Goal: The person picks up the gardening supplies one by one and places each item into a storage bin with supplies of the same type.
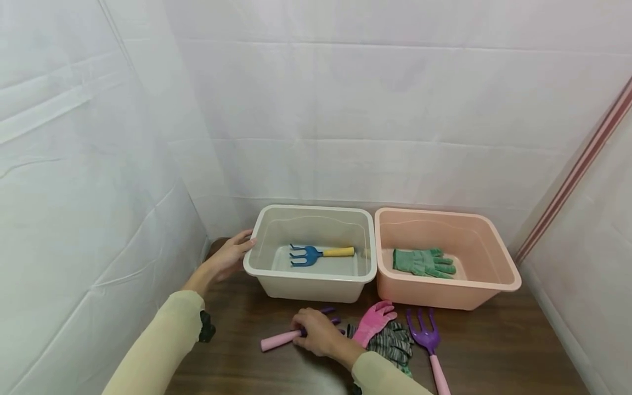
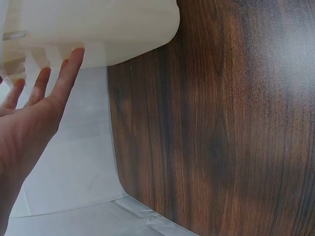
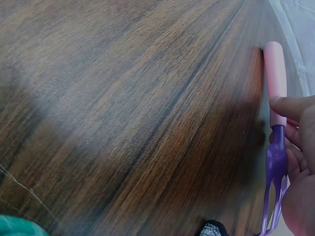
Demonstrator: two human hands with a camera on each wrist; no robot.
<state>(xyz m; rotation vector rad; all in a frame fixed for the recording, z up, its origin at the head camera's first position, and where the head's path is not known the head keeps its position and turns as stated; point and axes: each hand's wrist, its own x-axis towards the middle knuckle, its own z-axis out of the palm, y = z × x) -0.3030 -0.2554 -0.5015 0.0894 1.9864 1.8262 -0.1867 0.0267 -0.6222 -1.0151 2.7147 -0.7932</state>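
My left hand (image 1: 229,256) rests at the left rim of the cream plastic tub (image 1: 306,281). In the left wrist view its fingers (image 2: 64,78) are spread and nearly straight against the tub's outer wall. Inside that tub lies a blue hand cultivator (image 1: 311,255) with a yellow handle. My right hand (image 1: 318,333) pinches a purple garden hand fork (image 3: 276,155) by its pink handle, near where handle meets metal. The hand covers part of the fork in the head view. Right of this hand lie a pink glove (image 1: 373,323) and a grey-black striped glove (image 1: 393,343), overlapping.
A peach tub (image 1: 444,293) stands beside the cream one and holds a green glove (image 1: 422,262). Another purple hand fork (image 1: 427,338) lies at the right on the dark wood table (image 1: 503,351). Some green fabric (image 3: 19,226) shows under the striped glove. White sheeting surrounds the table.
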